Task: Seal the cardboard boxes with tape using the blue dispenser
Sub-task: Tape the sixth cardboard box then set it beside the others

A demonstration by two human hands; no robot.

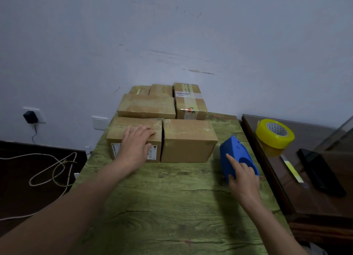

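Left grip (136, 147): spread flat on closed cardboard box (119, 129) | right grip (243, 177): curled round blue dispenser (234, 151)

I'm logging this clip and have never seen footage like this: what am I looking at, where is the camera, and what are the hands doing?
There is no machine here. A person works with bare hands, and the single picture comes from a camera worn on their head, looking forward and down. The left hand lies flat on the front left box. The right hand holds the blue dispenser, which rests on the green table, with the index finger stretched along its side. More boxes sit beside and behind the first one, towards the wall. On the dark side table to the right lie a yellow tape roll and a black phone.
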